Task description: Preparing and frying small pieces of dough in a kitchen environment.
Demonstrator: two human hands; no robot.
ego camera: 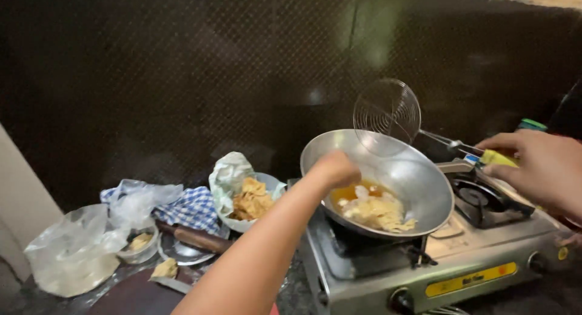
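Reaching across the centre of the frame, the person's left hand (337, 168) hung over the near rim of a round steel wok (418, 181), its fingers bunched loosely downward; whether anything lay between them could not be told. The wok sat tilted on the left burner of a two-burner steel gas stove (364, 272) at lower right, its smooth grey bowl holding a pool of amber oil and one ragged heap of pale, crinkled fried pieces (379, 211). At the right edge the right hand (542, 166) was wrapped around the yellow handle of a wire skimmer (388, 112), whose single flat, round spiral-mesh head stood raised above the wok's far rim. The second burner (479, 197), black and bare, lay under that hand.

Left of the stove, one bowl lined with crumpled white paper (233, 175) held a stack of golden, flaky fried pieces (250, 200). A blue-and-white checked cloth (191, 209) lay bunched beside it, with one wooden rolling pin (197, 237) resting in front of it. One small clear tub (140, 245) sat further left, next to a limp clear plastic bag (76, 251) at the lower left. A dark, glossy wall filled the upper frame.
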